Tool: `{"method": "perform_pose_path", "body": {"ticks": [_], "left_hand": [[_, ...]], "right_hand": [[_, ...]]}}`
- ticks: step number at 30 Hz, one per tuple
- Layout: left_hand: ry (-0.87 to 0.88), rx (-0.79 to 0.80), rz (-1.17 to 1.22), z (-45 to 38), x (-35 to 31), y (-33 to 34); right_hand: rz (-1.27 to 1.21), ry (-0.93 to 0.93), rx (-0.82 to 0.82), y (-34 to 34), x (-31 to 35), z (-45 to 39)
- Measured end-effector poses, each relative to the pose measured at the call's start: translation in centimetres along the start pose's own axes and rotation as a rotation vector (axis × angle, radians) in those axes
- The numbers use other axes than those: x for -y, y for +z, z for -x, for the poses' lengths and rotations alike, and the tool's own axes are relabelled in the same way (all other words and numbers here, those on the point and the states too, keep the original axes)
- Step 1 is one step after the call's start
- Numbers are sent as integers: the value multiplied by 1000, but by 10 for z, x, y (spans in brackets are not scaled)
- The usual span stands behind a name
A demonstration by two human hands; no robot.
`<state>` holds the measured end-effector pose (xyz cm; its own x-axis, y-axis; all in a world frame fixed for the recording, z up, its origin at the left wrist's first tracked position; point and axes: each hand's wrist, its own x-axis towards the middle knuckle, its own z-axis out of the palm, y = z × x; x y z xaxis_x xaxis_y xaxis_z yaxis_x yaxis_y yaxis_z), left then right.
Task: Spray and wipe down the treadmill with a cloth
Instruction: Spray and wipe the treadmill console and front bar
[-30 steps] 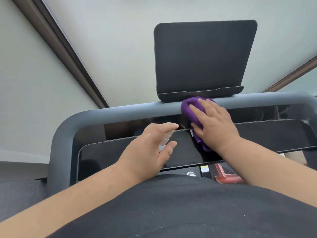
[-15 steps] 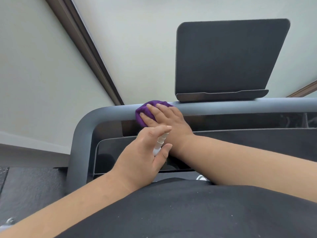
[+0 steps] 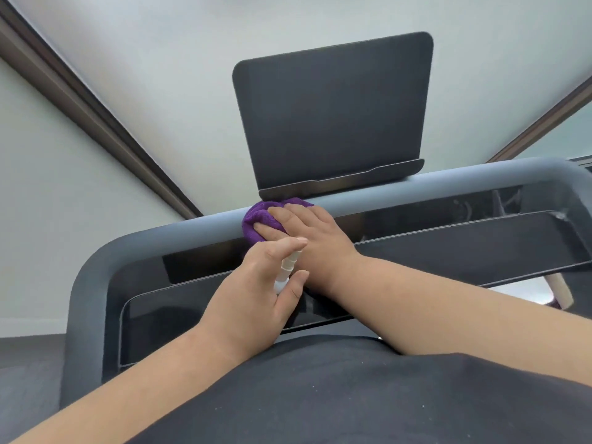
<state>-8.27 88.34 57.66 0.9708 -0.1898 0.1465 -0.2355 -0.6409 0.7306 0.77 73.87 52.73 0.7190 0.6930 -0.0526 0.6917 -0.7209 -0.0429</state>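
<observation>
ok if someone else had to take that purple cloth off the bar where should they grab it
By the bunched left edge of the purple cloth, coming from the left along the grey bar. The right hand lies flat over the rest, and the tablet shelf sits just above.

Bare forearms [image 3: 448, 302] with no sleeves or jewellery, above a plain black top [image 3: 352, 395].

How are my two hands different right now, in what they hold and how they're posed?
The right hand lies flat, pressing the purple cloth on the rail; the left hand curls around a white spray bottle. The right reaches farther forward; the left sits nearer the body. Both are over the console.
</observation>
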Motion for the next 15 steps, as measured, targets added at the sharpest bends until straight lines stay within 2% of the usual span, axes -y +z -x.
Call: {"method": "perform_pose_path", "body": {"ticks": [7,15], "left_hand": [[53,134,-40,-47,-42,54],[88,175,-74,-82,-86,114]], "right_hand": [[-10,274,-209,5,-91,69],[-63,466,-163,8,-192,132]]}}
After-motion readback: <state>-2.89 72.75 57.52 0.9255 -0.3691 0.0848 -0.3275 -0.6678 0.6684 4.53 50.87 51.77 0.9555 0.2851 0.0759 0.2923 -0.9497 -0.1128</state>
